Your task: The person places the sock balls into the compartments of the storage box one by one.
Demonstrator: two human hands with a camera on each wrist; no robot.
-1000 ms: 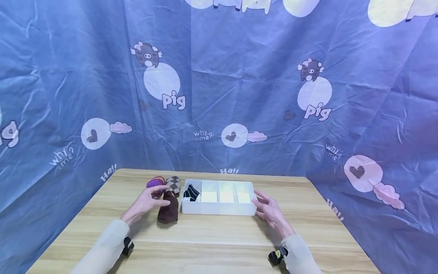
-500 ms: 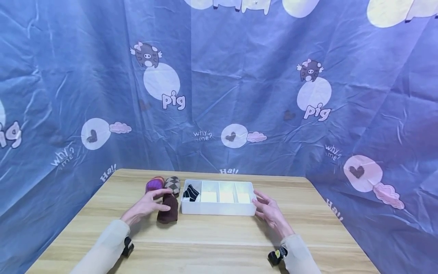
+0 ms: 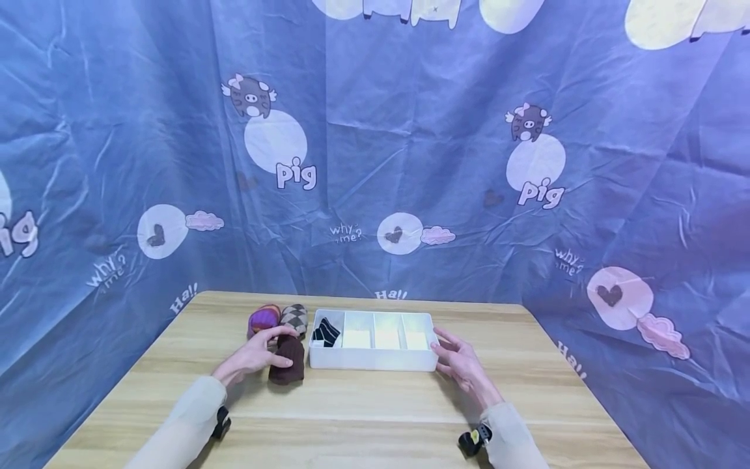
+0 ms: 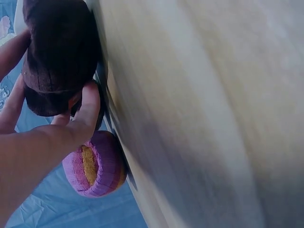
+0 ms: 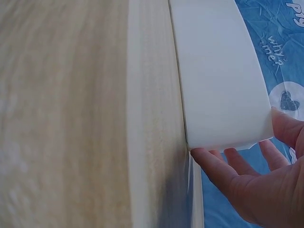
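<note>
Head view, left hand (image 3: pixel 255 355): thumb and fingers curve round the rolled brown sock (image 3: pixel 291 362), gripping it.
Brown sock: on the wooden table (image 3: pixel 363 420), just left of the white box.
Purple-and-orange sock (image 3: pixel 263 318): rolled, beyond the left hand.
Checkered sock (image 3: pixel 295 317): beside the purple-and-orange one, just past the far end of the brown sock.
White box (image 3: pixel 375 359): four compartments in a row.
Black striped socks (image 3: pixel 327 332): in the leftmost compartment.
Right hand (image 3: pixel 461 366): fingers apart, tips against the box's right end.
Backdrop (image 3: pixel 375 150): blue cloth printed with pigs and "why me?".
Left wrist view, left hand: digits on opposite sides of the brown sock, which hides some fingertips.
Purple-and-orange sock: its yellow-lined opening shows, near the hand.
Right wrist view, right hand: fingers spread along the box's end, one fingertip low by the table edge, the thumb at the upper corner.
</note>
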